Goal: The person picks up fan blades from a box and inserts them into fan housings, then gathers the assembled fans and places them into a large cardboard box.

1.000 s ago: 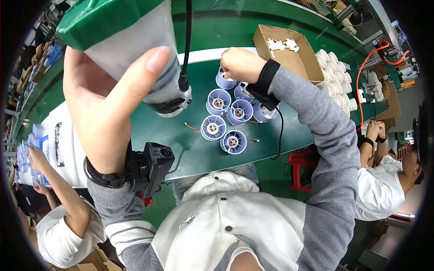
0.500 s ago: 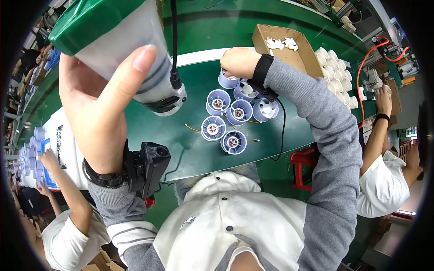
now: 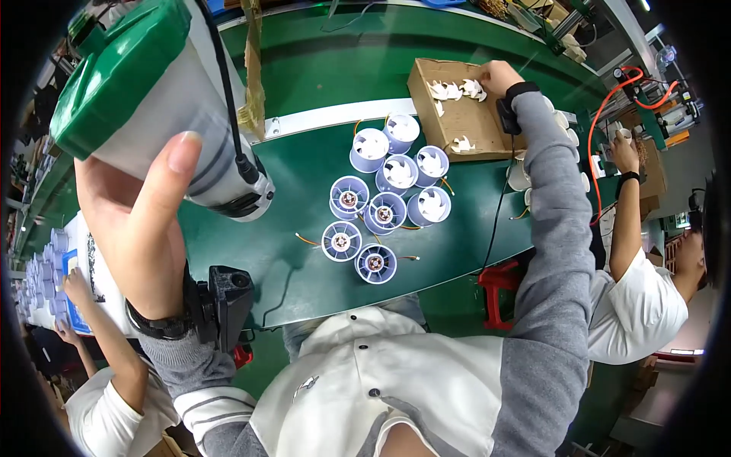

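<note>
My left hand (image 3: 137, 228) is raised at the left, its thumb and fingers curled round a translucent white, bottle-shaped device (image 3: 179, 114) with a green cap and a black cable. Its fingers behind the device are mostly hidden. At the far right of the table, my right hand (image 3: 499, 77) reaches into a cardboard box (image 3: 491, 141), fingers bent against white fan blades (image 3: 472, 91). What they pinch, if anything, is hidden. Mid-table stand several pale-violet round fan housings; some, like this housing (image 3: 399, 174), hold white blades. Others, like this housing (image 3: 375, 263), show bare motors and thin wires.
White cups (image 3: 519, 177) stand beside the box, partly behind my right arm. A black cable (image 3: 496, 221) hangs from my right wrist. A red stool (image 3: 499, 293) is below the table edge. Co-workers' arms (image 3: 629, 206) show at both sides; an orange hose (image 3: 598, 179) curves at the right.
My right hand has left the far fan housing and moved right to the box of blades. White blades now show in the far housings it covered. My left hand stays round the device.
</note>
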Motion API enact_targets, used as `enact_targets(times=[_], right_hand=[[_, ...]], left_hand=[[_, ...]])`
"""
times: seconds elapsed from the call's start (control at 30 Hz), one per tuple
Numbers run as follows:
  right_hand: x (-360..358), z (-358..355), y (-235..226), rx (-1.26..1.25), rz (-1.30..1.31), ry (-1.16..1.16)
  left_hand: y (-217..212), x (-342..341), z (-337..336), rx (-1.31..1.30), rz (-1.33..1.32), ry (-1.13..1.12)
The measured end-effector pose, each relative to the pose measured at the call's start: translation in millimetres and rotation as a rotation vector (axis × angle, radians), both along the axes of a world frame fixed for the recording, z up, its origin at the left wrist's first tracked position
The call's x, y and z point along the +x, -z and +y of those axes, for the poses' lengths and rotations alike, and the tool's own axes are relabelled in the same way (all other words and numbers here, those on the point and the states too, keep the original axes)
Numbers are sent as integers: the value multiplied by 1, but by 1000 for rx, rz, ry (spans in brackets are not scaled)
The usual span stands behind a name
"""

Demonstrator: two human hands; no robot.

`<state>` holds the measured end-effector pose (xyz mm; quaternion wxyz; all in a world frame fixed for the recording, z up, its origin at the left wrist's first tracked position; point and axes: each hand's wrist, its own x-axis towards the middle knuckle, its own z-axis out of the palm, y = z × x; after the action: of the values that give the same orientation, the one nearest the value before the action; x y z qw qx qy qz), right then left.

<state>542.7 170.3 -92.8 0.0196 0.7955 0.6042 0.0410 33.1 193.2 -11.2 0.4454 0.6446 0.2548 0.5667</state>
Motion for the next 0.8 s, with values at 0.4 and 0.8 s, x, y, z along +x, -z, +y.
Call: enact_targets(times=[0.4,0.8], right_hand=[[-42,-5,20,-235,-271,-171],[-96,-55,-33,29,322,-158]], left_hand=[[4,5,8,-45,-36,-44],[3,-1,-1,-69,-111,-4]])
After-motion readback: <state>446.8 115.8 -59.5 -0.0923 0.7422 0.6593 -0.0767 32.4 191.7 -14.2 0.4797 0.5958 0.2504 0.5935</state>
